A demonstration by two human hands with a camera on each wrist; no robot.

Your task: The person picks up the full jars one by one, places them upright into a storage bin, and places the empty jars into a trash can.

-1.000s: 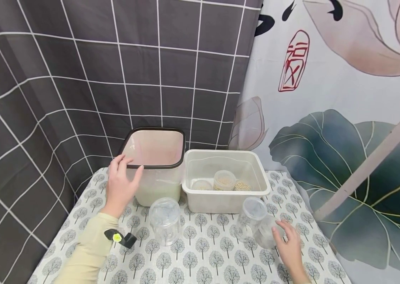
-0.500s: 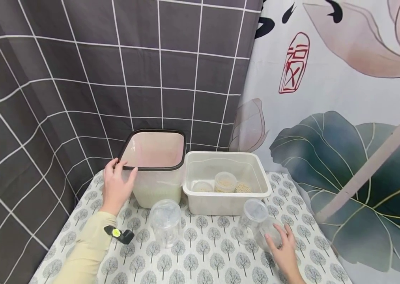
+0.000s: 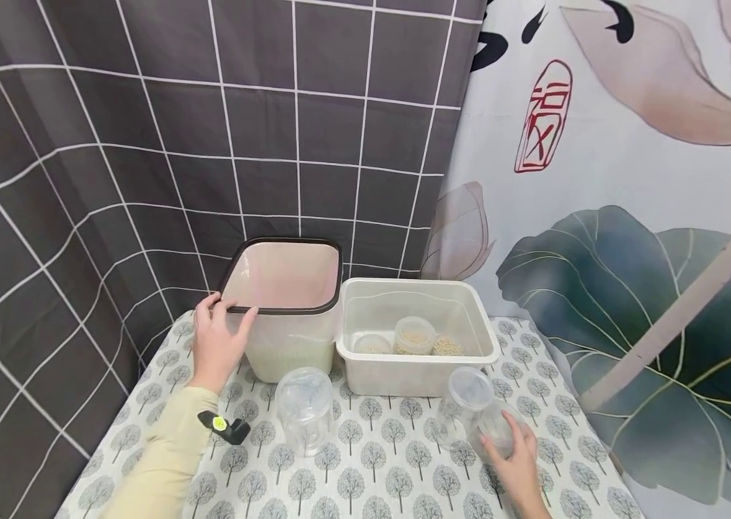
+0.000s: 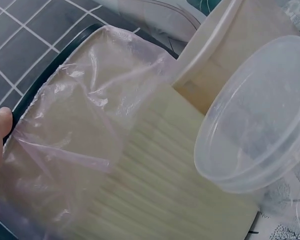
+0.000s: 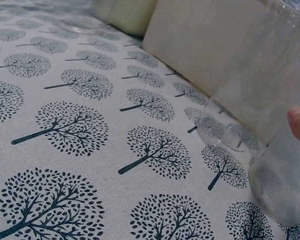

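A bin with a dark rim and a thin pinkish plastic liner stands at the back left. My left hand rests at its front-left rim, fingers spread; in the left wrist view a fingertip touches the rim. At the right, my right hand holds a clear plastic jar between thumb and fingers. This jar is close beside a lidded clear jar, and the contact between them is unclear. Another lidded clear jar stands before the bin.
A white tub beside the bin holds round clear containers and loose pale beans or pellets. The tree-print tablecloth covers the table. A dark grid curtain and a floral curtain hang behind.
My left hand has shifted slightly left and down, onto the bin's rim. The right hand has moved left and closed its thumb and fingers about the clear jar. The bin and tub stay put.
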